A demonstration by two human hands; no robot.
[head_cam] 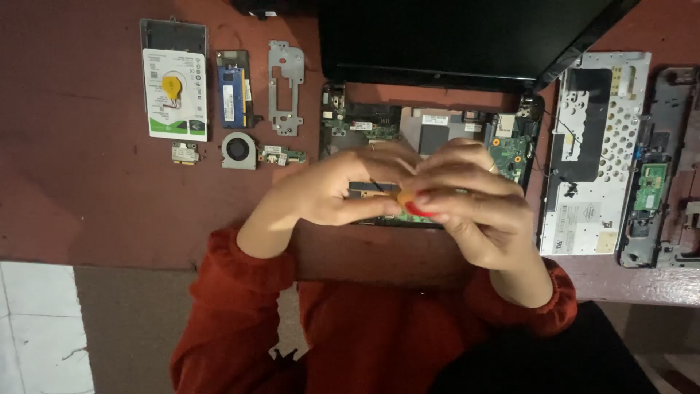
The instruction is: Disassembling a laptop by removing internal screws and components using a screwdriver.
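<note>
Your left hand (332, 191) and right hand (474, 197) close together on a small screwdriver (408, 201). Its shaft angles up-left toward the opened laptop (437, 131) directly beneath.

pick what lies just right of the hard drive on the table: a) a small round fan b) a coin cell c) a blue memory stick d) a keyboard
c: the blue memory stick lies directly right of the hard drive, while the round fan sits lower down.
</note>
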